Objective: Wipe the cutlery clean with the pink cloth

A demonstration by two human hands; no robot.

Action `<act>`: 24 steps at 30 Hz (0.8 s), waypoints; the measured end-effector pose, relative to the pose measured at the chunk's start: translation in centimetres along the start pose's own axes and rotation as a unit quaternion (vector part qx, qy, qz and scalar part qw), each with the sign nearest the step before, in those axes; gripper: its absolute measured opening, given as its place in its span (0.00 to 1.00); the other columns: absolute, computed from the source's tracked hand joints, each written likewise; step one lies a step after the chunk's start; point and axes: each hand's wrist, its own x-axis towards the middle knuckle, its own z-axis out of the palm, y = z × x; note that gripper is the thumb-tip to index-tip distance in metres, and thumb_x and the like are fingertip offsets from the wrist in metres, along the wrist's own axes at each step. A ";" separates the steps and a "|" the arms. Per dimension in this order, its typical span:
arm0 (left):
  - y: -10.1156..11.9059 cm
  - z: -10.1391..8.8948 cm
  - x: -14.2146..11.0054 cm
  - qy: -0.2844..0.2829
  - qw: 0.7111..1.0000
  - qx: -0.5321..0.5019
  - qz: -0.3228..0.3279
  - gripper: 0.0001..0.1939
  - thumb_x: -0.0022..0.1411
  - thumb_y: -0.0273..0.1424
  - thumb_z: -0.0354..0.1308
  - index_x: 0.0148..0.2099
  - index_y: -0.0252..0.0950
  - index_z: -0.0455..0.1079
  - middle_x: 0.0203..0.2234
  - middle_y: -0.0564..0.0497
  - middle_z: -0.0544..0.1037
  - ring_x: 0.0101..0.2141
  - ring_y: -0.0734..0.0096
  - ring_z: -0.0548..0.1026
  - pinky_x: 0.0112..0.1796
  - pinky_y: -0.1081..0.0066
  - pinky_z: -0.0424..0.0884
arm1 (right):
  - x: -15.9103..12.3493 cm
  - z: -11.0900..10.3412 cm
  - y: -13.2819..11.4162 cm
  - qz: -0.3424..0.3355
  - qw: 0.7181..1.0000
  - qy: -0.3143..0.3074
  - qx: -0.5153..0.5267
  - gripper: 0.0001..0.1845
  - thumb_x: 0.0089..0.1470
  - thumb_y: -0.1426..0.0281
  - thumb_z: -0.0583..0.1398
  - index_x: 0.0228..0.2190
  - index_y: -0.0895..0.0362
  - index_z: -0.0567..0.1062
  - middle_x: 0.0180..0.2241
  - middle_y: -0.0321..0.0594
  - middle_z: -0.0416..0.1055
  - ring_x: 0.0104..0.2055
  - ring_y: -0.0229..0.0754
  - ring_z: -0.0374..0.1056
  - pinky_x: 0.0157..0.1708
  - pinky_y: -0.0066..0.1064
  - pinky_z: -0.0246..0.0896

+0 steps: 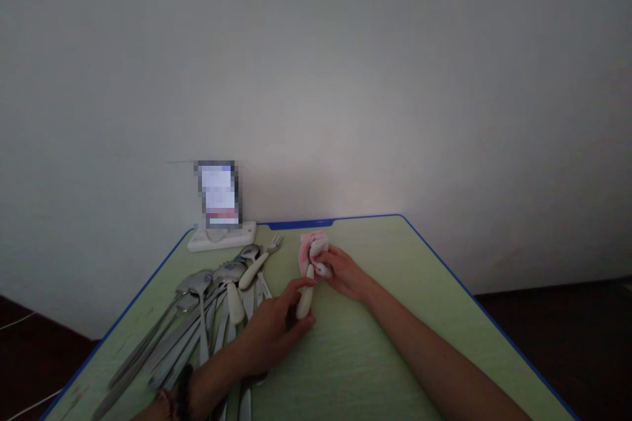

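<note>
Near the middle of the table, my left hand [274, 329] grips a piece of cutlery by its thick cream handle [305, 299]. The head of that piece is hidden in a pink and white cloth [309, 253], so I cannot tell whether it is a fork or a spoon. My right hand [345, 271] pinches the cloth around the upper end. Left of my hands lies a heap of metal cutlery, among it a large spoon [201, 281] and a small fork [261, 261] with a cream handle. Another cream handle [236, 302] rests on the heap.
A blurred, lit phone screen [218, 194] stands upright in a white holder [222, 237] at the table's back left. The light green table [395, 342] has a blue edge, and its far side is against a pale wall [395, 112].
</note>
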 end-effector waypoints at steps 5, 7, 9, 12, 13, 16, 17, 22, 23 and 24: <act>0.1 0.0 0.0 0.001 1.000 0.001 -0.004 0.24 0.59 0.28 0.50 0.58 0.40 0.52 0.25 0.58 0.68 0.24 0.75 0.66 0.27 0.76 0.58 | -0.1 0.1 -0.1 -0.005 1.000 0.000 0.001 0.06 0.36 0.75 0.60 0.23 0.58 0.71 0.20 0.32 0.66 0.22 0.32 0.58 0.23 0.26 0.51; 0.1 0.0 0.0 0.000 1.000 0.001 -0.001 0.24 0.59 0.28 0.50 0.58 0.39 0.52 0.25 0.58 0.68 0.24 0.75 0.66 0.27 0.76 0.58 | -0.1 0.1 -0.1 -0.004 1.000 0.002 0.003 0.06 0.36 0.75 0.60 0.24 0.58 0.72 0.19 0.32 0.67 0.22 0.33 0.58 0.23 0.26 0.52; 0.0 0.0 -0.1 0.000 1.000 0.001 0.001 0.24 0.59 0.29 0.50 0.58 0.39 0.52 0.25 0.58 0.68 0.24 0.75 0.65 0.27 0.76 0.58 | -0.2 0.2 -0.1 -0.002 1.000 0.003 0.002 0.07 0.35 0.75 0.60 0.24 0.58 0.72 0.20 0.32 0.67 0.22 0.33 0.59 0.23 0.26 0.52; 0.0 0.0 -0.1 0.002 1.000 -0.004 0.001 0.24 0.60 0.29 0.50 0.58 0.39 0.52 0.26 0.58 0.68 0.24 0.74 0.65 0.27 0.75 0.58 | -0.2 0.2 -0.2 -0.001 1.000 0.002 0.002 0.07 0.36 0.75 0.61 0.24 0.59 0.72 0.20 0.33 0.68 0.22 0.33 0.59 0.24 0.26 0.52; 0.0 0.0 -0.1 0.002 1.000 -0.005 0.000 0.24 0.60 0.29 0.50 0.58 0.39 0.52 0.26 0.58 0.68 0.24 0.74 0.65 0.27 0.75 0.58 | -0.2 0.2 -0.2 -0.001 1.000 0.002 0.003 0.07 0.36 0.75 0.61 0.24 0.59 0.72 0.20 0.33 0.67 0.22 0.33 0.59 0.24 0.26 0.52; 0.1 0.0 -0.1 0.000 1.000 -0.007 0.001 0.24 0.60 0.29 0.50 0.58 0.39 0.51 0.25 0.58 0.68 0.24 0.74 0.65 0.27 0.75 0.58 | -0.1 0.2 -0.2 0.000 1.000 0.003 0.007 0.07 0.36 0.74 0.62 0.25 0.59 0.72 0.20 0.32 0.67 0.22 0.32 0.58 0.23 0.25 0.52; 0.1 0.0 -0.1 -0.001 1.000 -0.008 0.002 0.24 0.60 0.29 0.49 0.58 0.39 0.51 0.25 0.58 0.68 0.24 0.74 0.65 0.27 0.75 0.58 | -0.1 0.2 -0.1 0.002 1.000 0.003 0.007 0.07 0.36 0.74 0.62 0.25 0.59 0.72 0.20 0.32 0.67 0.22 0.32 0.58 0.23 0.26 0.52; 0.4 -0.1 0.0 0.000 1.000 -0.010 -0.006 0.24 0.59 0.29 0.50 0.58 0.38 0.52 0.25 0.58 0.67 0.24 0.74 0.65 0.27 0.75 0.57 | 0.1 0.1 0.0 0.007 1.000 0.006 0.011 0.11 0.36 0.71 0.65 0.26 0.59 0.72 0.22 0.33 0.68 0.24 0.33 0.60 0.24 0.26 0.53; 0.4 -0.1 0.0 -0.001 1.000 -0.010 -0.006 0.24 0.59 0.29 0.50 0.58 0.38 0.52 0.24 0.58 0.67 0.24 0.74 0.65 0.26 0.75 0.57 | 0.1 0.1 0.0 0.006 1.000 0.007 0.013 0.12 0.36 0.70 0.66 0.26 0.59 0.72 0.23 0.33 0.68 0.25 0.33 0.61 0.25 0.26 0.53; 0.4 -0.1 0.0 -0.002 1.000 -0.009 -0.005 0.24 0.59 0.29 0.50 0.58 0.38 0.52 0.24 0.58 0.66 0.23 0.74 0.65 0.26 0.75 0.57 | 0.1 0.1 0.1 0.005 1.000 0.008 0.015 0.12 0.36 0.69 0.67 0.27 0.60 0.72 0.23 0.33 0.68 0.25 0.33 0.61 0.25 0.26 0.53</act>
